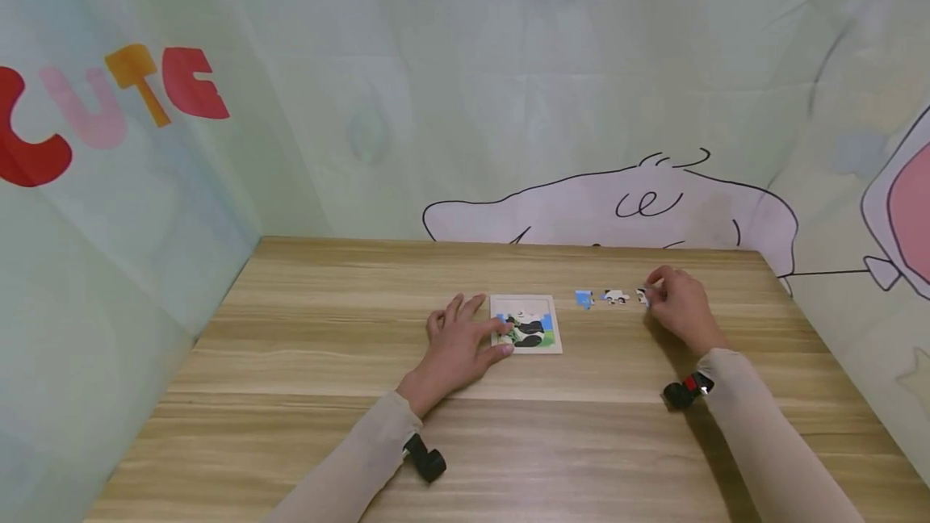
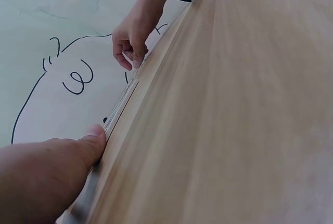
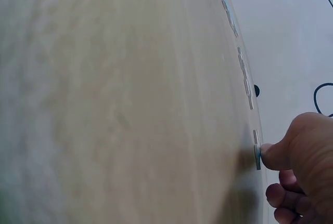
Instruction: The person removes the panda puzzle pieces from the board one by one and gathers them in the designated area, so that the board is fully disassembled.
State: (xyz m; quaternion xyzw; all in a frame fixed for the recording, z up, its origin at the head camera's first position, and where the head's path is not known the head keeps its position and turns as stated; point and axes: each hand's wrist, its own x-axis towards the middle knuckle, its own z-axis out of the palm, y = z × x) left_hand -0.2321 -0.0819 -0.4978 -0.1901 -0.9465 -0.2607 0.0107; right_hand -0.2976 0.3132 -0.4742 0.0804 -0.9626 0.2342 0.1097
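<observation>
A square puzzle board (image 1: 556, 335) with a panda picture lies on the wooden table, its upper part bare of picture in the head view. My left hand (image 1: 459, 347) rests on its left side, fingers spread, with thumb and index finger over the picture. To the right, my right hand (image 1: 681, 307) pinches a small panda puzzle piece (image 1: 642, 296) at table level. The right wrist view shows that hand's thumb (image 3: 278, 155) against the piece (image 3: 257, 156), the other fingers curled below. Left of it lie a white-and-black piece (image 1: 615, 297) and a blue piece (image 1: 584, 299).
The wood-grain table (image 1: 552, 442) ends at the back against a printed cloth (image 1: 349, 152) with cartoon drawings. Cloth also hangs along the left and right sides. A small black camera is strapped to each wrist.
</observation>
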